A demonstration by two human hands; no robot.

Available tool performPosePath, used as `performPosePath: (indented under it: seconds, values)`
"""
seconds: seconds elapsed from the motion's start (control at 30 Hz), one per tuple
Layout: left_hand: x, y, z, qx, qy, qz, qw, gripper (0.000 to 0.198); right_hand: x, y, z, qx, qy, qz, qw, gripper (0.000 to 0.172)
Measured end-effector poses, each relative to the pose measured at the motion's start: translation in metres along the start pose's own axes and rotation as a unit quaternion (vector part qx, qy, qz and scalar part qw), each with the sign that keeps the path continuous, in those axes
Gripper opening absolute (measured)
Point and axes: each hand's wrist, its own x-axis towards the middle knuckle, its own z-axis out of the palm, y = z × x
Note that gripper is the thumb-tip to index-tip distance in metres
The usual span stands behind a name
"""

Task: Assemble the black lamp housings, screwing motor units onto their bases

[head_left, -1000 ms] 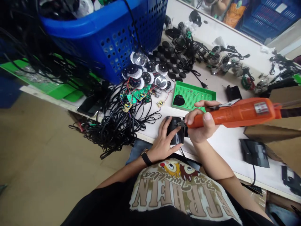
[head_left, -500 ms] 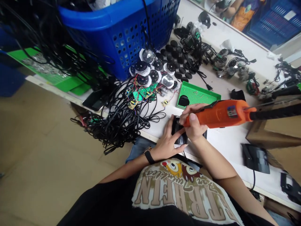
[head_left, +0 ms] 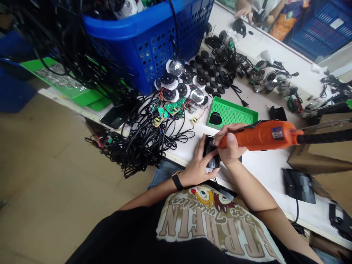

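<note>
My right hand [head_left: 229, 145] is wrapped round an orange electric screwdriver [head_left: 264, 135] that lies nearly level, its tip pointing left onto a small black housing [head_left: 211, 154] at the near edge of the white table [head_left: 264, 168]. My left hand [head_left: 198, 165], with a dark wristwatch, grips that black housing from the left and holds it against the table. Just behind my hands sits a green perforated tray [head_left: 233, 114] with a black round part in it.
A blue perforated basket [head_left: 154, 40] stands at the back left, with tangled black cables [head_left: 140, 141] spilling over the table edge. Round black-and-white discs and green circuit boards [head_left: 169, 108] lie between. Cardboard boxes [head_left: 321, 154] and black modules are at right. Another person's hand [head_left: 242, 11] is at the far edge.
The view has shifted slightly; my hands and the screwdriver stay on the black housing, and the screwdriver has tilted a little closer to level.
</note>
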Motion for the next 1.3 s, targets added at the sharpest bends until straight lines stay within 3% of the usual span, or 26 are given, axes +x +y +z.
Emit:
performPosePath:
  seconds: [0.17, 0.33, 0.4, 0.63, 0.87, 0.93, 1.03, 1.13, 1.3]
  values:
    - [0.0, -0.001, 0.002, -0.005, 0.002, 0.001, 1.0, 0.069, 0.002, -0.004, -0.002, 0.012, -0.021, -0.011, 1.0, 0.025]
    - [-0.002, -0.003, 0.004, 0.001, 0.011, 0.014, 1.0, 0.073, 0.006, -0.023, 0.0, -0.029, 0.047, -0.028, 0.998, 0.026]
    - [-0.003, -0.003, 0.004, 0.004, 0.01, 0.02, 1.0, 0.073, 0.005, -0.031, 0.0, -0.02, 0.046, -0.037, 0.998, 0.021]
    - [-0.008, -0.011, 0.007, -0.04, 0.079, 0.057, 0.994, 0.048, -0.006, -0.046, -0.004, 0.015, 0.032, -0.013, 0.999, 0.02]
    - [-0.011, -0.014, 0.01, -0.089, 0.121, 0.071, 0.986, 0.037, -0.015, -0.054, -0.007, 0.033, 0.035, -0.02, 0.999, 0.025]
    - [-0.01, -0.016, 0.011, -0.117, 0.145, 0.071, 0.98, 0.046, -0.015, -0.055, -0.007, 0.036, 0.034, -0.033, 0.998, 0.025]
    - [-0.009, -0.017, 0.01, -0.164, 0.168, 0.038, 0.971, 0.082, -0.016, -0.056, -0.007, 0.043, 0.019, -0.035, 0.998, 0.025]
    - [-0.006, -0.015, 0.006, -0.147, 0.111, 0.004, 0.983, 0.101, -0.023, -0.056, -0.008, 0.05, 0.002, -0.03, 0.998, 0.027]
    - [-0.002, -0.012, 0.002, -0.121, 0.026, -0.032, 0.992, 0.092, -0.04, -0.048, -0.016, 0.025, -0.049, -0.01, 0.998, 0.032]
